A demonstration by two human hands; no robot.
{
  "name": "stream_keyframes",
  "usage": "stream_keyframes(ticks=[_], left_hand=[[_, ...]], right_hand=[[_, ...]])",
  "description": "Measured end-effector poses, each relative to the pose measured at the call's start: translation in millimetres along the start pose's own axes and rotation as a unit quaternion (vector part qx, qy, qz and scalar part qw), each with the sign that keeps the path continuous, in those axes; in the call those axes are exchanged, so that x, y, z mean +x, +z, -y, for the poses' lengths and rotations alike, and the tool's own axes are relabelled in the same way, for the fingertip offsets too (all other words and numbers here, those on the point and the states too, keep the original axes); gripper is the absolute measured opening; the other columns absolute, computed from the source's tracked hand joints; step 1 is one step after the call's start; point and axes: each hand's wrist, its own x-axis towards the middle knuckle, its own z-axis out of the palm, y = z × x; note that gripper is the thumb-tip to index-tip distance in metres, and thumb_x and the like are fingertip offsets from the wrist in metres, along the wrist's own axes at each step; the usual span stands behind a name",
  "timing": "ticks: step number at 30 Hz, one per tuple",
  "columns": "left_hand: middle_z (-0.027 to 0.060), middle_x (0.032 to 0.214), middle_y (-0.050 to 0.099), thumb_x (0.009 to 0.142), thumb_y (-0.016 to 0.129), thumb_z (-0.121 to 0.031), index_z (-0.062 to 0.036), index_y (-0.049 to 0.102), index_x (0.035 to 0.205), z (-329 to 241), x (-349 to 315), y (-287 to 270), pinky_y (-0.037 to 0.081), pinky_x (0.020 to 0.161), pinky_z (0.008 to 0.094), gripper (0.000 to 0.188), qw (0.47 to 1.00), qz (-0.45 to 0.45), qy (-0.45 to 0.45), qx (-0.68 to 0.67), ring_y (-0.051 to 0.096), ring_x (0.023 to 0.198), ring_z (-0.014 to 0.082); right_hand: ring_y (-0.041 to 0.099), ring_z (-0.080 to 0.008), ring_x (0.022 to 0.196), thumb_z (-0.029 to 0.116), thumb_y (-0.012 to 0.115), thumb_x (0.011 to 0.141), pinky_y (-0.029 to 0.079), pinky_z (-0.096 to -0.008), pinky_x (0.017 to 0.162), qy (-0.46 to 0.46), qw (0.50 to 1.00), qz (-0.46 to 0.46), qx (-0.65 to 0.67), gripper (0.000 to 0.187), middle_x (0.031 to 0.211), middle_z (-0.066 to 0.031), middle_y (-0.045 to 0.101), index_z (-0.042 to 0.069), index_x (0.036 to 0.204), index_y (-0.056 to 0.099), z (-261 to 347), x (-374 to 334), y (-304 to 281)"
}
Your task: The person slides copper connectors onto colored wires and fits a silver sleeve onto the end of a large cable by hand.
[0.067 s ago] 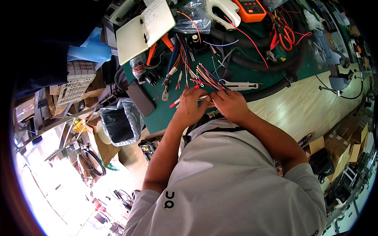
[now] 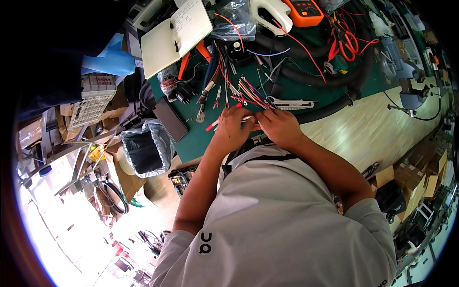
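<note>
Close to my body at the near edge of the green bench top, both hands work side by side on a bundle of thin wires. My left hand is closed, its fingers bent round wires. A red and white rod-like piece pokes out to its left; its kind is not clear. My right hand pinches the wires with its fingertips turned toward the left hand. The exact grip is partly hidden by my fingers. Just beyond the right hand lies a caliper-like grey tool.
A dark phone and crimping pliers lie left of my hands. An open notebook, orange multimeter and red-handled scissors are farther back. Thick black cable curves along the right. A lined bin stands beside the bench.
</note>
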Motion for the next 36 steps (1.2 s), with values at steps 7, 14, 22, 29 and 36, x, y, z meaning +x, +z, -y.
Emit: stream_keyframes(ticks=[7, 14, 22, 29, 36], left_hand=[[0.0139, 0.093, 0.071, 0.087, 0.066, -0.014, -0.0011, 0.072, 0.098, 5.1, 5.4, 5.6, 0.048, 0.087, 0.0416, 0.017, 1.0, -0.008, 0.007, 0.0, 0.064, 0.09, 0.0323], [0.0129, 0.092, 0.07, 0.086, 0.067, -0.011, -0.0017, 0.071, 0.097, 14.8, 6.5, 8.2, 0.048, 0.086, 0.0413, 0.015, 0.999, 0.008, -0.014, -0.029, 0.063, 0.09, 0.0327], [0.0147, 0.098, 0.068, 0.085, 0.067, -0.011, -0.0046, 0.072, 0.096, 24.5, 5.9, 21.4, 0.045, 0.09, 0.0469, 0.014, 0.996, 0.035, -0.031, -0.078, 0.059, 0.096, 0.0368], [0.0131, 0.094, 0.067, 0.085, 0.07, -0.007, -0.0036, 0.072, 0.097, 34.6, 0.9, 38.6, 0.044, 0.09, 0.0449, 0.013, 0.997, 0.019, -0.017, -0.075, 0.06, 0.095, 0.0348], [0.0136, 0.102, 0.068, 0.086, 0.069, -0.007, -0.0041, 0.076, 0.101, 26.7, 1.6, 27.7, 0.044, 0.095, 0.0443, 0.016, 0.987, 0.039, -0.094, -0.126, 0.06, 0.102, 0.0342]], right_hand=[[0.063, -0.0178, 0.075, 0.033, 0.066, 0.087, 0.054, -0.0331, 0.062, 0.005, 1.0, 0.019, 0.001, 0.028, 0.086, 0.0009, 0.057, 0.011, 0.104, 0.065, -3.1, -0.7, 4.6], [0.062, -0.0182, 0.073, 0.038, 0.067, 0.089, 0.054, -0.033, 0.062, 0.015, 0.999, 0.028, 0.007, 0.03, 0.086, 0.0002, 0.056, 0.011, 0.102, 0.064, -0.2, 0.6, 11.0], [0.061, -0.0173, 0.073, 0.031, 0.068, 0.09, 0.054, -0.0306, 0.062, 0.031, 0.997, 0.058, -0.028, 0.028, 0.087, -0.0012, 0.055, 0.009, 0.107, 0.064, 3.0, -6.7, 14.1], [0.067, -0.0219, 0.074, 0.013, 0.069, 0.086, 0.055, -0.035, 0.062, 0.1, 0.992, 0.027, 0.077, 0.026, 0.094, -0.0052, 0.067, 0.007, 0.111, 0.068, 27.9, -39.2, -30.1], [0.069, -0.0346, 0.091, 0.028, 0.073, 0.086, 0.058, -0.0449, 0.074, 0.29, 0.868, 0.374, 0.151, 0.035, 0.109, -0.0185, 0.069, 0.006, 0.112, 0.065, -26.0, -205.7, 61.4]])
